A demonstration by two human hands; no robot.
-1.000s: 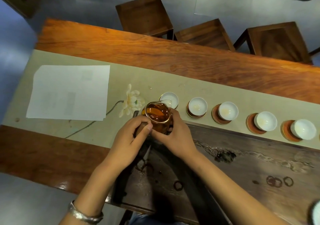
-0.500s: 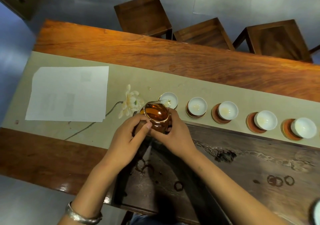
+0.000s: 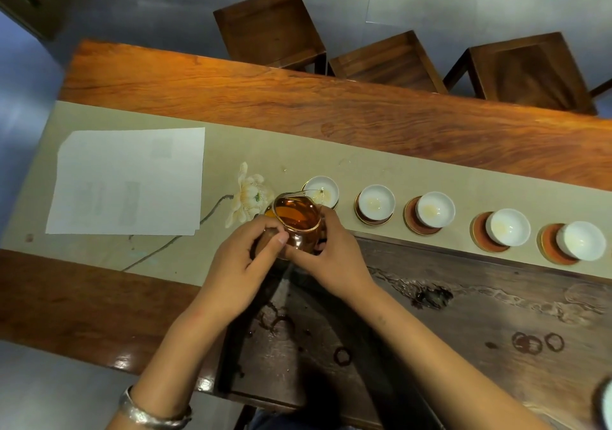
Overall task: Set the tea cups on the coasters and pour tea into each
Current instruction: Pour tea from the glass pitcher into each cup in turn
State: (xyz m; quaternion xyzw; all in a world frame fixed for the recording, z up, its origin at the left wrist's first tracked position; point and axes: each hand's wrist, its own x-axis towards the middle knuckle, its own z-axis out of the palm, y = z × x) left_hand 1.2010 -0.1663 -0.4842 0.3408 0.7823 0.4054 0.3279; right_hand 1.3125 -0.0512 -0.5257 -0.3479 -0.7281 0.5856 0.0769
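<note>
The glass pitcher (image 3: 298,222) of tea is held tight by both hands, left hand (image 3: 241,264) and right hand (image 3: 334,257), just beside the leftmost cup (image 3: 323,191).

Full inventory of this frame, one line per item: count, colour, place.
tea cups: five, white, in a row on the runner, each on a coaster
coasters: five, reddish-brown with gold rims, under the cups
glass pitcher: one, clear with amber tea, tilted toward the leftmost cup
table runner: one, beige with a painted flower, along the table
paper sheet: one, white, left on the runner
tea tray: one, dark wood with wet rings, near edge
table: one, orange-brown wood
stools: three, dark wood, far side
bracelet: one, silver, left wrist
left hand: on the pitcher's left side
right hand: on the pitcher's right side
</note>
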